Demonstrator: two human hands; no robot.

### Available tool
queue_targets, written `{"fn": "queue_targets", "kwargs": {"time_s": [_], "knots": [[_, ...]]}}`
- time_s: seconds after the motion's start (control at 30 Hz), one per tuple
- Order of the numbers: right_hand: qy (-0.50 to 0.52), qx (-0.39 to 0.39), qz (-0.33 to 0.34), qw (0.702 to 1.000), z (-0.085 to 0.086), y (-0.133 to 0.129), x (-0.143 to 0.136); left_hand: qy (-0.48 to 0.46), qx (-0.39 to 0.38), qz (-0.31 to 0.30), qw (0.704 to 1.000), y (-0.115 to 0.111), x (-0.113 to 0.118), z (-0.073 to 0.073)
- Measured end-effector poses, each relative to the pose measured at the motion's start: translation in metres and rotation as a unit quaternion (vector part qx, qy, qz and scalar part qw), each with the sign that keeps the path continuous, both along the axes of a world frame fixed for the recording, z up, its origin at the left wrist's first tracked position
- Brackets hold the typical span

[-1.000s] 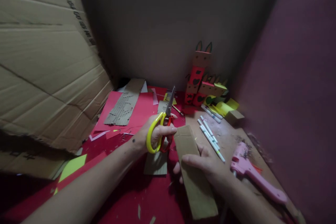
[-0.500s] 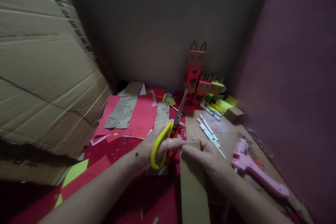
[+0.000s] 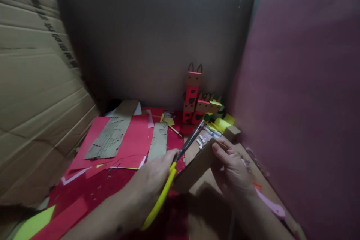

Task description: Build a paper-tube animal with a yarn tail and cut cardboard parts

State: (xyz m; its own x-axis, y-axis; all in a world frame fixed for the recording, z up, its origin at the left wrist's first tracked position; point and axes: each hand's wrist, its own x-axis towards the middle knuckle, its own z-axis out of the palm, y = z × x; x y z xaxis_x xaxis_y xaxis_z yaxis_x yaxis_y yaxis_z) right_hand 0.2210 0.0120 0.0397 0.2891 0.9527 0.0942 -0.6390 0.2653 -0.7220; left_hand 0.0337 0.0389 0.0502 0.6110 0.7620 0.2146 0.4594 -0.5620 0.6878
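Note:
My left hand [image 3: 156,176] is closed on a pair of scissors [image 3: 165,189] with yellow handles, the metal blades pointing away and to the right. Between thumb and fingers, my right hand [image 3: 232,170] grips one end of a brown cardboard strip [image 3: 197,165]. The strip slants down to the left, behind the scissors' handle, so its lower end is partly hidden. I cannot tell whether the left fingers touch it. Several white markers [image 3: 201,140] lie just beyond the strip.
Decorated cardboard animal figures [image 3: 194,93] stand at the back wall. Red paper sheets [image 3: 136,131] and cardboard pieces [image 3: 111,138] cover the left side. A pink glue gun [image 3: 271,206] lies partly behind my right arm. A large cardboard sheet [image 3: 42,93] rises at the left.
The cardboard strip has swung from hanging lengthwise toward me to slanting down leftward. My right hand has risen slightly, and the scissors have tilted more to the right. The view has shifted.

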Motion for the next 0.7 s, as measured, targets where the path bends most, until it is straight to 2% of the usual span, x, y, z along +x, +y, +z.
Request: {"fn": "queue_targets", "kwargs": {"time_s": [0.07, 0.17, 0.3, 0.47, 0.6, 0.7], "knots": [[0.014, 0.016, -0.025, 0.999, 0.002, 0.0, 0.002, 0.064, 0.06, 0.004, 0.996, -0.004, 0.0, 0.0], [0.033, 0.021, -0.045, 0.998, 0.002, 0.001, 0.002, 0.128, 0.109, 0.008, 0.986, -0.007, 0.002, -0.006], [0.04, 0.023, -0.041, 0.998, 0.0, 0.001, 0.001, 0.148, 0.148, -0.003, 0.978, -0.009, 0.008, -0.021], [0.038, 0.032, -0.019, 0.999, -0.003, -0.001, -0.002, 0.205, 0.272, 0.009, 0.94, -0.01, 0.01, -0.034], [0.034, 0.031, -0.006, 0.999, -0.006, -0.003, -0.006, 0.269, 0.3, 0.017, 0.915, -0.011, 0.01, -0.036], [0.04, 0.028, -0.001, 0.999, -0.006, -0.003, -0.007, 0.283, 0.312, 0.01, 0.907, -0.012, 0.01, -0.035]]}}
